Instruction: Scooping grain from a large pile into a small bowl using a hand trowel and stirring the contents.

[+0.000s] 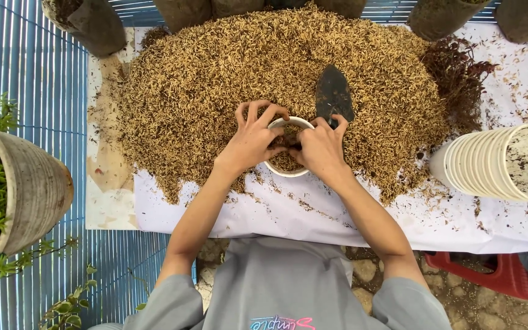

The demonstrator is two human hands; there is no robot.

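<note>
We have both hands on a small white pot (286, 148) at the near edge of the husk heap (227, 79) on the counter (313, 217): our left hand (253, 139) and right hand (320, 148) grip its rim, fingers pressing into the filling. A dark trowel (333, 93) lies just behind, stacked white pots (496, 162) to our right

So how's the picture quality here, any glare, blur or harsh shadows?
Head view: soft, even daylight, no harsh shadows; both hands and the white cup are sharp; the stack of cups looks bright but not blown out; edges bend slightly from the wide lens.
</note>
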